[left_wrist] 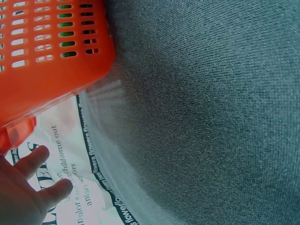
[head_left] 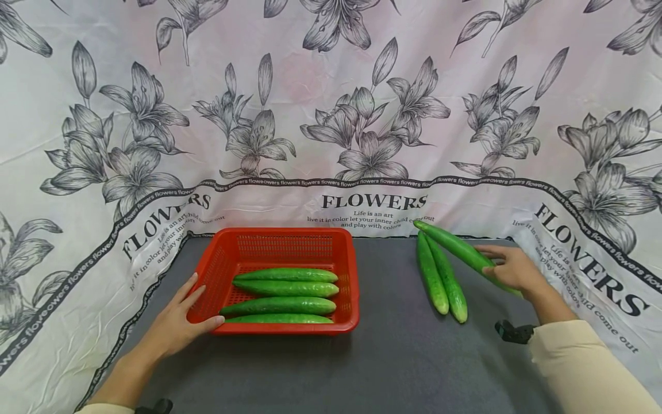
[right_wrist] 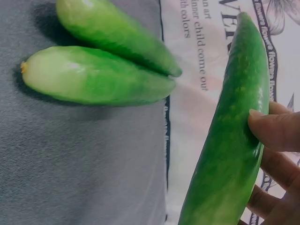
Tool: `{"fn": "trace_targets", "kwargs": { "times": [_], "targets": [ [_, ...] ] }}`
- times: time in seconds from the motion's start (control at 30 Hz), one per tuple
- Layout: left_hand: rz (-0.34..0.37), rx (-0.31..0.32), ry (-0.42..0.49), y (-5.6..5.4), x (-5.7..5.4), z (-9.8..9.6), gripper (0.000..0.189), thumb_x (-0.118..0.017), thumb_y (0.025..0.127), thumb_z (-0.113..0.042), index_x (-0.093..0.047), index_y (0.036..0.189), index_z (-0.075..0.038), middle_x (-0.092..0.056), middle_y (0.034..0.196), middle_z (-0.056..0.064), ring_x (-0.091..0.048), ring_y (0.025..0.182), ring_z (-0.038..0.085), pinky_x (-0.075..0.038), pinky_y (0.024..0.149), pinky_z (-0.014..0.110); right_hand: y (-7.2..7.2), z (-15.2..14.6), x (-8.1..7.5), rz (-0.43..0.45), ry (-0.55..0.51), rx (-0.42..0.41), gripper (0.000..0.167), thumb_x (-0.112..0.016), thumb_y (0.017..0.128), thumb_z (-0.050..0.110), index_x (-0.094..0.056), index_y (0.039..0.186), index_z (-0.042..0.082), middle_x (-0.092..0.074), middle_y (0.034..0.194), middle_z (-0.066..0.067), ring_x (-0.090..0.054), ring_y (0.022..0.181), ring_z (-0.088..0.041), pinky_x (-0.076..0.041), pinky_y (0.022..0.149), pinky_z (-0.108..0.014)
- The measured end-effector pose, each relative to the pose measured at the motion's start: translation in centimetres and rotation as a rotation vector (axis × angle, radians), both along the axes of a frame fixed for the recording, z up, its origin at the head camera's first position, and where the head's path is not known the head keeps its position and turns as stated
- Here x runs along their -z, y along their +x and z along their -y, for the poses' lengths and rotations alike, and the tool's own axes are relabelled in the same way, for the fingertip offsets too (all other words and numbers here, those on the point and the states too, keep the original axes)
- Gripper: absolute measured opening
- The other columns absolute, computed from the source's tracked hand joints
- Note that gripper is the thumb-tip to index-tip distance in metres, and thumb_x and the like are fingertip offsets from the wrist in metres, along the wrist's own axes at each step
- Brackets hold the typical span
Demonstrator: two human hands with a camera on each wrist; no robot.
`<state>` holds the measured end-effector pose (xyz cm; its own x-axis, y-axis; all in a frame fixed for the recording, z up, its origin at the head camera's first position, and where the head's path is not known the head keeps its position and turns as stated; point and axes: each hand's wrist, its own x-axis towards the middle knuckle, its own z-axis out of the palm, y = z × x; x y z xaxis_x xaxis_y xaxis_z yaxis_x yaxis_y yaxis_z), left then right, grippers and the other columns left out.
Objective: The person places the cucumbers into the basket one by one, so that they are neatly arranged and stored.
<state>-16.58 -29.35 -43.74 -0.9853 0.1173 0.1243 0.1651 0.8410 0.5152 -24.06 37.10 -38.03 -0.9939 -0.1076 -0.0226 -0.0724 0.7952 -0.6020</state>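
My right hand (head_left: 512, 269) grips a long green cucumber (head_left: 457, 246), thumb on one side and fingers on the other, as the right wrist view shows. That cucumber (right_wrist: 229, 140) is held above the table, tilted. Two more cucumbers (head_left: 433, 273) (head_left: 451, 282) lie side by side just left of it. At the left, my left hand (head_left: 176, 322) rests at the near left corner of a red plastic basket (head_left: 287, 329), fingers spread and straight along its rim. Several cucumbers (head_left: 287, 288) lie in the basket, roughly parallel.
A grey cloth-covered table (head_left: 383, 368) carries everything. Behind and at both sides hangs a white curtain (head_left: 289, 144) printed with flowers and lettering, its lower edge meeting the table. Dark wrist devices (head_left: 514, 332) sit by both sleeves.
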Motion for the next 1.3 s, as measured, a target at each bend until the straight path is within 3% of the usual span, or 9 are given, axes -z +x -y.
{"fn": "trace_targets", "kwargs": {
  "times": [0.27,0.47,0.67,0.83,0.93,1.07,1.2,1.3],
  "targets": [
    [-0.018,0.009,0.002,0.1,0.1,0.1,0.091,-0.07,0.081,-0.054,-0.041,0.142,0.006,-0.017,0.157,0.014,-0.034,0.125,0.044,-0.037,0.092,0.062,0.2,1.0,-1.6,-0.03,-0.012,-0.073,0.057,-0.061,0.088,0.001,-0.044,0.143,-0.001,-0.044,0.134,-0.035,-0.042,0.115,-0.06,-0.05,0.079,-0.056],
    [-0.024,0.01,0.006,0.1,0.2,0.1,0.09,-0.071,0.081,-0.054,-0.042,0.142,0.006,-0.017,0.157,0.013,-0.034,0.126,0.044,-0.037,0.092,0.062,0.5,2.2,-3.0,-0.059,0.001,-0.094,0.056,-0.062,0.086,0.001,-0.048,0.141,0.001,-0.048,0.133,-0.033,-0.046,0.114,-0.057,-0.051,0.071,-0.043],
    [-0.003,0.0,0.005,0.1,0.2,0.1,0.092,-0.07,0.08,-0.056,-0.041,0.143,0.005,-0.017,0.157,0.014,-0.036,0.124,0.043,-0.038,0.091,0.061,0.8,3.6,-4.4,-0.102,0.021,-0.125,0.053,-0.064,0.086,0.0,-0.052,0.138,0.003,-0.051,0.128,-0.035,-0.058,0.093,-0.042,-0.046,0.056,-0.034],
    [-0.007,-0.001,0.008,0.1,0.3,0.1,0.092,-0.07,0.08,-0.055,-0.041,0.143,0.005,-0.018,0.156,0.014,-0.037,0.123,0.043,-0.04,0.09,0.06,1.0,5.0,-5.9,-0.13,0.04,-0.156,0.052,-0.065,0.086,0.001,-0.054,0.137,0.005,-0.052,0.124,-0.038,-0.053,0.069,-0.027,-0.043,0.05,-0.034],
    [-0.009,0.0,0.007,0.0,0.3,0.1,0.091,-0.07,0.081,-0.055,-0.041,0.143,0.005,-0.018,0.156,0.014,-0.037,0.123,0.043,-0.04,0.09,0.06,1.1,5.9,-6.7,-0.149,0.056,-0.171,0.052,-0.066,0.086,0.002,-0.055,0.137,0.007,-0.052,0.123,-0.037,-0.053,0.069,-0.029,-0.043,0.05,-0.034],
    [-0.01,0.004,0.015,0.0,0.2,0.2,0.091,-0.07,0.081,-0.055,-0.041,0.143,0.005,-0.017,0.157,0.013,-0.033,0.127,0.044,-0.035,0.093,0.062,1.2,7.0,-7.7,-0.178,0.07,-0.194,0.051,-0.066,0.087,0.002,-0.056,0.137,0.01,-0.054,0.125,-0.033,-0.057,0.093,-0.039,-0.044,0.053,-0.036],
    [-0.009,0.011,0.024,-0.1,0.2,0.2,0.092,-0.071,0.081,-0.054,-0.041,0.143,0.005,-0.015,0.158,0.012,-0.029,0.13,0.045,-0.031,0.096,0.064,1.3,8.1,-8.6,-0.193,0.08,-0.216,0.051,-0.066,0.088,0.003,-0.056,0.137,0.011,-0.054,0.126,-0.032,-0.057,0.068,-0.027,-0.042,0.05,-0.034],
    [-0.011,0.013,0.024,-0.1,0.1,0.2,0.092,-0.071,0.081,-0.054,-0.041,0.143,0.006,-0.016,0.158,0.012,-0.03,0.13,0.045,-0.031,0.096,0.064,1.4,9.0,-9.3,-0.189,0.081,-0.227,0.05,-0.065,0.089,0.003,-0.056,0.137,0.013,-0.055,0.125,-0.031,-0.039,0.048,-0.014,-0.039,0.045,-0.032]
  ]
}}
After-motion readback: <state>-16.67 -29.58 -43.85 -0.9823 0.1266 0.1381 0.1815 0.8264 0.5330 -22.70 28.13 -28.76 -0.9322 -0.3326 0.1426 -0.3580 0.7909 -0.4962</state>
